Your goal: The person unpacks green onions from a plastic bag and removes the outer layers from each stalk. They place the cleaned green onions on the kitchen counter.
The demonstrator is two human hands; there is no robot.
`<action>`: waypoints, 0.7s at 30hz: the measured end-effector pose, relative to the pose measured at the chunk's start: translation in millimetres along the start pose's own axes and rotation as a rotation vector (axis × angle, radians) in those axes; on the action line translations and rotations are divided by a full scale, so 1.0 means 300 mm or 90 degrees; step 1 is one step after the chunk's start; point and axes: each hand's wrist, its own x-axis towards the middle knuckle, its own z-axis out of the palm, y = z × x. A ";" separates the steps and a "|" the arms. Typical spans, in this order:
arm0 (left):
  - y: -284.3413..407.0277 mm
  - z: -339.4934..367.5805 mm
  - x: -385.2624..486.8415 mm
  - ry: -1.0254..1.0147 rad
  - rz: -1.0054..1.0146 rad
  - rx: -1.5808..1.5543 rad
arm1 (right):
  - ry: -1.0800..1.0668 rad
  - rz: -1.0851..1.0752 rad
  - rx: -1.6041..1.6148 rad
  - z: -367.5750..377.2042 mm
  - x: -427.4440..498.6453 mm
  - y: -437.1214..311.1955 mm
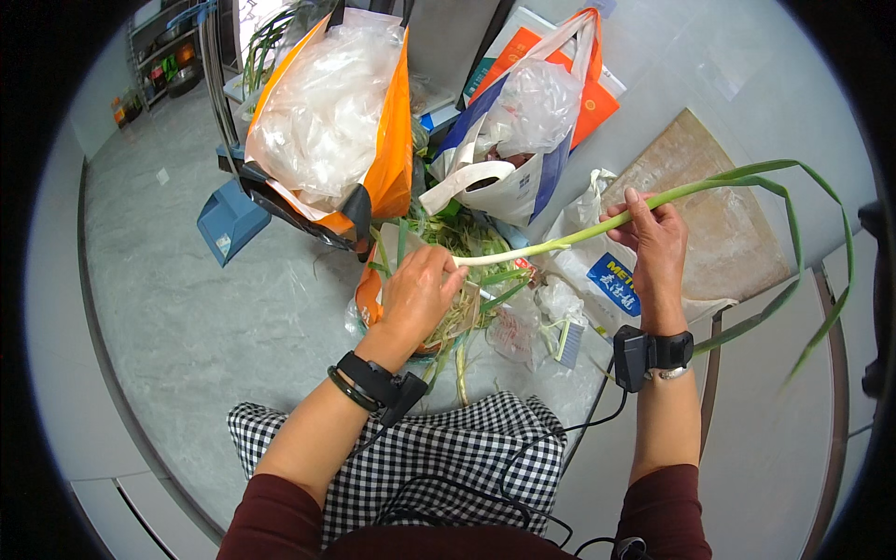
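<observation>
A long green onion (581,234) stretches between my two hands, its white root end at the left and its long green leaves bending down at the far right. My left hand (422,287) has its fingers closed on the white end. My right hand (651,231) grips the green stalk, thumb on top. Below the stalk, plant trimmings (458,238) and loose green leaves fill an open bag with orange sides (369,292) on the floor. A pale stalk (461,371) hangs over its near side.
Beyond stand an orange bag (393,154) stuffed with clear plastic and a white-and-blue bag (542,178). A blue dustpan (234,217) lies left. A white plastic bag (581,245), a small brush (570,343) and a brown board (700,217) are on the right. Cables cross my checkered cloth (434,462).
</observation>
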 end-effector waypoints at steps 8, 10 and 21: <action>-0.038 0.022 -0.010 0.013 -0.052 -0.152 | 0.002 0.032 0.023 -0.022 0.002 0.038; -0.075 0.007 -0.011 0.005 -0.072 -0.161 | 0.014 0.027 0.011 -0.044 0.015 0.040; -0.074 -0.042 0.001 -0.026 0.210 -0.026 | 0.019 0.044 0.004 -0.081 0.017 0.044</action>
